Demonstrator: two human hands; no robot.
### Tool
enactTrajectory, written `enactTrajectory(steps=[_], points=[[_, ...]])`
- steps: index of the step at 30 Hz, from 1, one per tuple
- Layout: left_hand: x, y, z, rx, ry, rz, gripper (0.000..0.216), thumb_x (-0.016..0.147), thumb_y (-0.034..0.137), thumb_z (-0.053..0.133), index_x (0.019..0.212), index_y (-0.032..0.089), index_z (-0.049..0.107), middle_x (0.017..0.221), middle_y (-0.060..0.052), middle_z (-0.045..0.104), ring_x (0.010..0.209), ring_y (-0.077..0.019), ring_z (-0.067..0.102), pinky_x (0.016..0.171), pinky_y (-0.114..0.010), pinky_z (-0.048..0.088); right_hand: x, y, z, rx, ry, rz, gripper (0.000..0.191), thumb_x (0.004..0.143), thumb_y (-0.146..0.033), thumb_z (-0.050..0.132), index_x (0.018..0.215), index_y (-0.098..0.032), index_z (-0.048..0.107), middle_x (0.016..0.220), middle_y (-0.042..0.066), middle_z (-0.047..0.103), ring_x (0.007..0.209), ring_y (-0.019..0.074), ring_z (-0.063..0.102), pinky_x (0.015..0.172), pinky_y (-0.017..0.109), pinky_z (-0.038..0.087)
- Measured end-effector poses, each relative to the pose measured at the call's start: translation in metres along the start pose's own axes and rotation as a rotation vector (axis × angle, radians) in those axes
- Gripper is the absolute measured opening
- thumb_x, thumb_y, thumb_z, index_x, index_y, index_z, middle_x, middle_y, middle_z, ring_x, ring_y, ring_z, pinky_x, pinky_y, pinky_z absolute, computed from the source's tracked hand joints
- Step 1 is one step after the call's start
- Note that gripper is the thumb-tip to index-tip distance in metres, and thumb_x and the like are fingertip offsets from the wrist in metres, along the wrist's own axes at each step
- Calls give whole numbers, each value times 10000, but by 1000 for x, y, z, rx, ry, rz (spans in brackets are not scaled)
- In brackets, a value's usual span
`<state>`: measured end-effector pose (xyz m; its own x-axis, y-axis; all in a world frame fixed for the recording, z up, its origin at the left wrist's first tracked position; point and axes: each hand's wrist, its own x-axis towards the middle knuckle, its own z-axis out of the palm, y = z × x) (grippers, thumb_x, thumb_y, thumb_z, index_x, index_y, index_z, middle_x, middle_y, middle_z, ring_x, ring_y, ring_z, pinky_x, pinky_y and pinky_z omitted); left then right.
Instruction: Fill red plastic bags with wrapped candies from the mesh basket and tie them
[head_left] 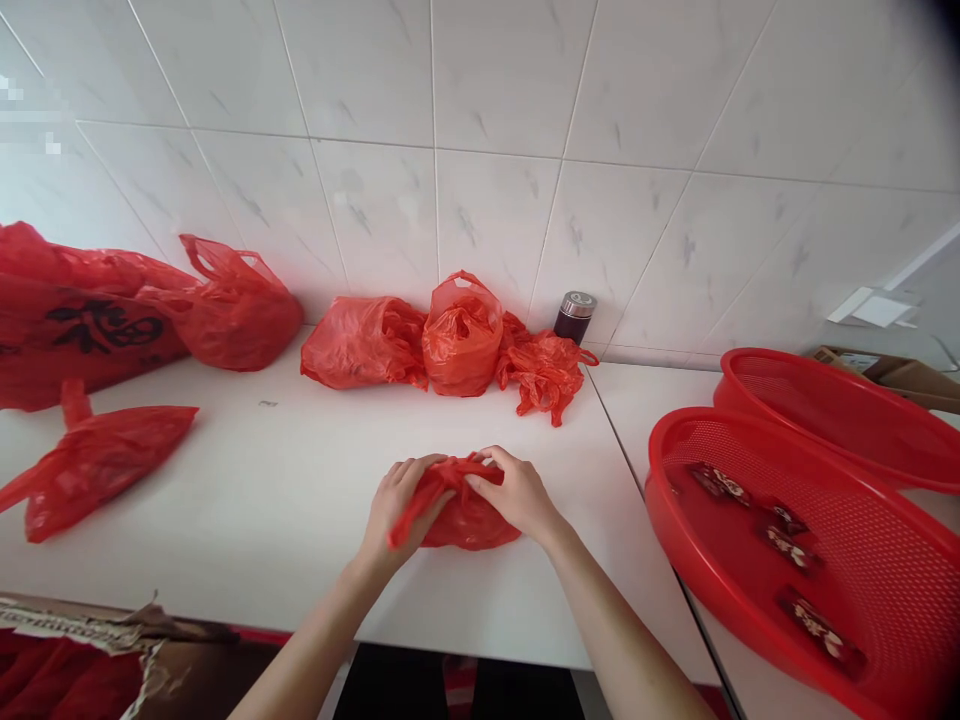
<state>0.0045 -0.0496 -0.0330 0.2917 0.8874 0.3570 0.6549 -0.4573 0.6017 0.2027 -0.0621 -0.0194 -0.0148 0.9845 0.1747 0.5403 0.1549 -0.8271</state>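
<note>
Both hands, left hand [401, 500] and right hand [514, 492], clench small red plastic bag [466, 518] at lower centre; thin film may tear under hard pull, spilling contents.

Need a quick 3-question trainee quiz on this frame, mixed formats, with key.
1. True or false: both hands grip the small red bag on the white table.
2. What lies in the near red basket? A) wrapped packets B) loose fruit C) folded cloth
3. Fill in: the dark jar stands against the tiled ____.

Key:
1. True. The left hand and right hand both clasp it.
2. A, the dark packets.
3. wall.
</note>
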Motion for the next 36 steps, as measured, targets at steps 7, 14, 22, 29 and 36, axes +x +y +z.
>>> enactTrajectory(steps=[7, 14, 22, 29, 36], points=[[-21, 3, 7, 78, 1, 162, 187, 883, 161, 444, 932, 246, 602, 778, -27, 599, 762, -204, 510, 733, -347, 411, 1, 3, -6, 23, -118, 162, 403, 870, -574, 475, 763, -236, 667, 649, 1, 625, 597, 171, 568, 548, 265, 403], [-26, 13, 13, 106, 36, 165, 155, 912, 186, 472, 998, 239, 589, 886, -39, 600, 822, -202, 502, 756, -350, 397, 8, -18, 6, 126, -38, 24, 259, 851, -429, 528, 718, -216, 594, 744, -12, 614, 657, 140, 541, 629, 251, 423], [-27, 20, 6, -29, 88, 5, 366, 1001, 286, 275, 1097, 249, 626, 996, -51, 650, 943, -212, 538, 837, -364, 422, 14, -26, 15, 186, 452, 151, 173, 950, -386, 307, 861, -257, 380, 690, -25, 532, 581, 150, 528, 587, 266, 435], [-23, 24, 5, -59, 116, -156, 402, 997, 364, 261, 1092, 258, 637, 1050, -28, 684, 993, -204, 574, 833, -325, 446, 16, -16, 9, 58, 459, 226, 204, 968, -384, 268, 946, -260, 429, 748, -10, 604, 656, 181, 599, 647, 303, 443], [-3, 14, 18, 25, 47, -254, 390, 992, 390, 235, 947, 251, 596, 967, -23, 687, 850, -194, 609, 673, -281, 410, -6, -5, 41, -313, 266, -25, 333, 929, -480, 417, 1133, -225, 483, 993, 71, 636, 882, 226, 607, 696, 309, 430]])
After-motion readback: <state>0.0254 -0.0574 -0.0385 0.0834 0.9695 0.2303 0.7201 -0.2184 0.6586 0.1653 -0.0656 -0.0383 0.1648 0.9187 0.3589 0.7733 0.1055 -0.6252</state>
